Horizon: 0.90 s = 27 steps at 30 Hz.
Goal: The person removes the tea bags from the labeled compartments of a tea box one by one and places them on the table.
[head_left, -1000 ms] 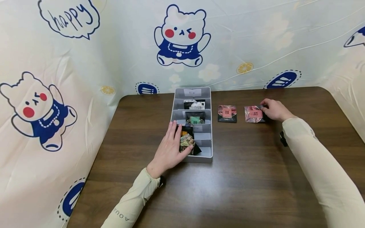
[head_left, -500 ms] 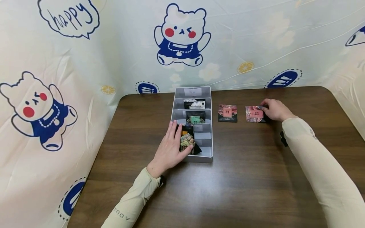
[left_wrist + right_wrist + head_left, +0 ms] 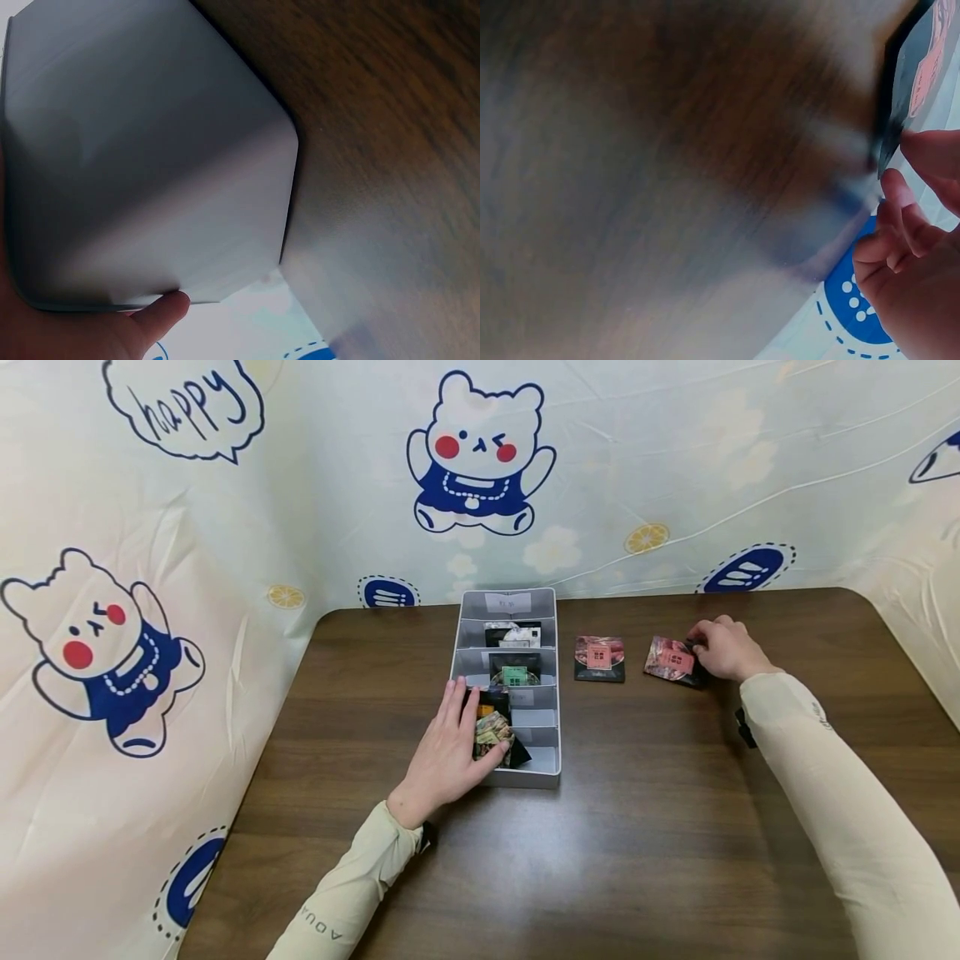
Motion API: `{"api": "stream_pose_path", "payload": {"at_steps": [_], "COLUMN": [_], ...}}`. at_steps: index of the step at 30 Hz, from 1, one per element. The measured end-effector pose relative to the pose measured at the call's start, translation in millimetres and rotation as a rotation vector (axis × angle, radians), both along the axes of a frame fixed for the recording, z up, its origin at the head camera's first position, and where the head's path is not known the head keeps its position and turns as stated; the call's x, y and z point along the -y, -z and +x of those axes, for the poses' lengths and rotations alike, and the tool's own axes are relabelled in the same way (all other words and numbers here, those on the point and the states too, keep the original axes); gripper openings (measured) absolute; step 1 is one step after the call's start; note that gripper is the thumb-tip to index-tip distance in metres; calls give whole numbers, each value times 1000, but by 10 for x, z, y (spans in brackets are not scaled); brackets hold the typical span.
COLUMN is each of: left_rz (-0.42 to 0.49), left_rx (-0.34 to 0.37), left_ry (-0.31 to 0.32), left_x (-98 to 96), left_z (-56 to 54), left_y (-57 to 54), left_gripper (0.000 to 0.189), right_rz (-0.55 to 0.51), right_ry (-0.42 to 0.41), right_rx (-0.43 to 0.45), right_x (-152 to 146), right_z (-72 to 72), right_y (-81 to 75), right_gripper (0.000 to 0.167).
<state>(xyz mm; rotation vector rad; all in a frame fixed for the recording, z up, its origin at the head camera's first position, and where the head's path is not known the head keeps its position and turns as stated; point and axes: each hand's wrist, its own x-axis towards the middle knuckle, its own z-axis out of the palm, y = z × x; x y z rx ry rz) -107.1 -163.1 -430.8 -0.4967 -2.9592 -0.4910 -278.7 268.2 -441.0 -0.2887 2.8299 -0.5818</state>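
In the head view my right hand (image 3: pixel 727 649) pinches the right edge of a black sachet with a pink label (image 3: pixel 671 660) between thumb and fingers. The sachet is tilted clockwise, close to the tabletop. The right wrist view shows the thumb and a fingertip at the dark edge of the sachet (image 3: pixel 909 75). My left hand (image 3: pixel 442 756) rests on the left side of a grey divided box (image 3: pixel 525 780), fingers nearly straight and thumb reaching over its front part. A similar pink-labelled sachet (image 3: pixel 599 658) lies flat between the box and my right hand.
Inside the box are a black-and-white sachet (image 3: pixel 513 634), a green-labelled sachet (image 3: pixel 514 673), an orange-labelled one (image 3: pixel 486 710) and a patterned one (image 3: pixel 492 731), the last two partly hidden by my left hand. A printed cloth (image 3: pixel 585 460) hangs behind the wooden table (image 3: pixel 645 843).
The pink-labelled sachet in my right hand has turned clockwise, its right end now lower. My left hand and the box stay where they were.
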Motion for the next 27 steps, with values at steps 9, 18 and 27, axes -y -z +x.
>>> {"api": "stream_pose_path", "payload": {"at_steps": [9,18,27], "left_rz": [4,4,8], "left_rx": [-5,25,19], "left_ry": [0,-7,-7], "left_x": [5,4,4], "left_z": [-3,3,-1], "left_y": [11,5,8], "left_gripper": [87,87,87], "right_rz": [6,-26,-315], "right_ry": [-7,-29,5], "right_rx": [-33,-85,-241], "right_x": [48,270,642], "right_z": [-17,-31,-34], "right_y": [-25,-92,-229], "right_gripper": [37,38,32]}}
